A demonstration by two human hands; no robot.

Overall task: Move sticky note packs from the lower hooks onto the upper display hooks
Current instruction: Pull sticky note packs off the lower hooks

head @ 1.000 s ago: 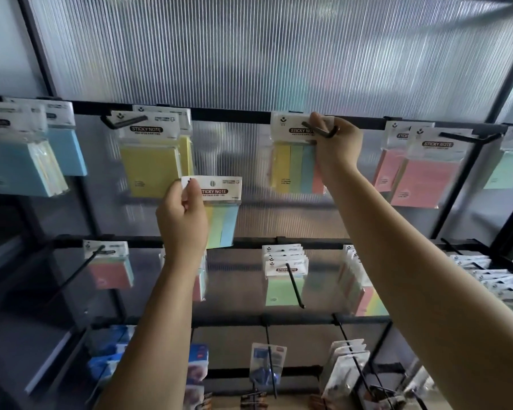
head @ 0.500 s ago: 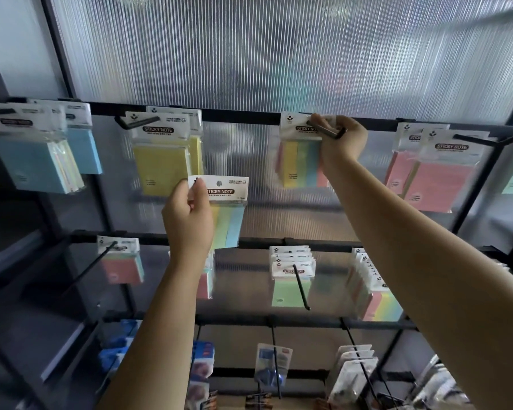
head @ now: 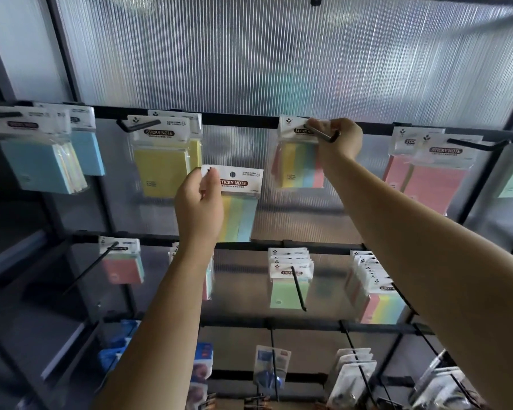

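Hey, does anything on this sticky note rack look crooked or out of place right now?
Nothing looks damaged. One striped pack is off the hooks, pinched in the left hand.

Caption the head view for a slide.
Right hand threads a striped pack onto an upper hook; left hand holds another pack.

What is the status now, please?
Left hand pinches a multicolour sticky note pack, unhung. Right hand grips the upper hook, one pack already hanging there. Nothing blocks.
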